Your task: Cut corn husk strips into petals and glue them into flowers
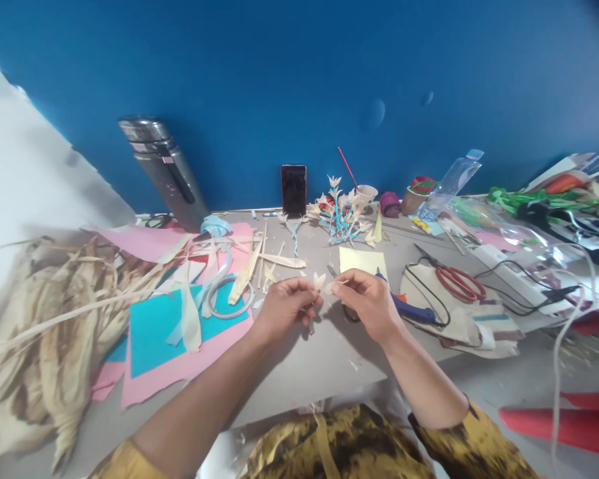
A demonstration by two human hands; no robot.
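My left hand (292, 303) is closed, pinching a small pale flower (319, 280) that looks made of dried husk; a thin stem shows below the fingers. Just to its right, my right hand (369, 299) pinches a small pale husk piece (335, 287) between thumb and fingertips, close beside the flower. Behind my right hand lie a yellow paper pad (362, 259) and a blue glue gun (413, 311), partly hidden by that hand. Farther back stands a cluster of pale husk flowers (340, 216) on blue-wrapped stems, with a smaller blue stem (294, 233) lying left of it.
Dried corn husks (60, 332) heap at left, beside blue paper (164, 332) and a tape roll (228, 313). A flask (167, 173) and phone (293, 189) stand at the wall. Red-handled scissors (460, 283), a power strip (514, 276) and a plastic bottle (452, 183) are at right.
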